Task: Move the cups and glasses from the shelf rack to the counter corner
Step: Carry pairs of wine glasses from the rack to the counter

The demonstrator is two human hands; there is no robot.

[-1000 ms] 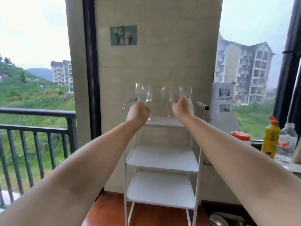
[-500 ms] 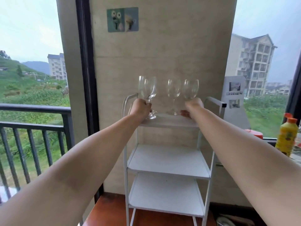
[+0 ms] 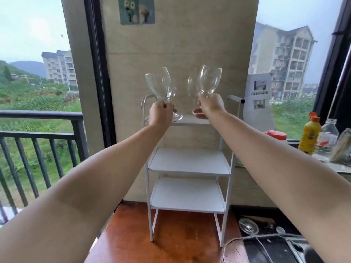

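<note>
Two hands, left [image 3: 160, 115] and right [image 3: 210, 105], fingers each clamped round a wine glass stem above the white rack [image 3: 190, 162].

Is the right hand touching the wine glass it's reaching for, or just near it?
Touching. The head view shows the right hand with its fingers curled round the stem of the right wine glass, whose bowl stands tilted just above the fist.

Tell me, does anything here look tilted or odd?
Yes: the wine glass in the left hand leans left, lifted off the white rack. The glass in the right hand stands nearly upright. Nothing looks spilled or broken.
</note>
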